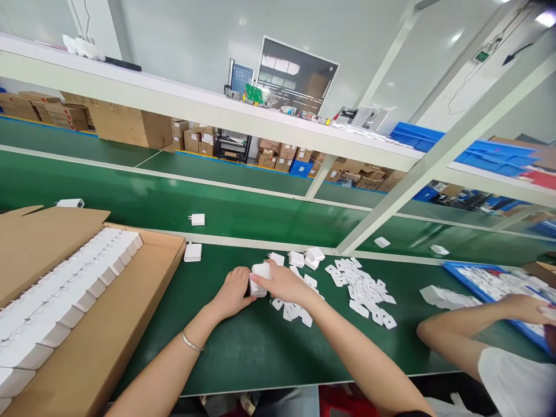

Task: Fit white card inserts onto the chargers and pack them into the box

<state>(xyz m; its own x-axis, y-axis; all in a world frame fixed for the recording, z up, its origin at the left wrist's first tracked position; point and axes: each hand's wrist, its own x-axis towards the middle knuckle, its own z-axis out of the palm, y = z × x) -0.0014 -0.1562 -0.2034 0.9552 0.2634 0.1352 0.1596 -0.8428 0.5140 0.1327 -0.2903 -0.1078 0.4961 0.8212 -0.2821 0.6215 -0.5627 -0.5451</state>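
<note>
A small stack of white charger pieces stands upright on the green bench between my two hands. My left hand is pressed against its left side, fingers together and thumb toward its base. From the right, my right hand grips the stack, thumb over its top; the fingers behind are partly hidden. Just beyond lie several white plug chargers. Loose flat white pieces are scattered under and beside my right forearm, and a bigger pile of flat white pieces lies farther right.
An open cardboard box with rows of white chargers stands at left. One charger sits beside it. Single chargers rest on the green belt behind a pale rail. At right, a co-worker's arm reaches over a blue tray.
</note>
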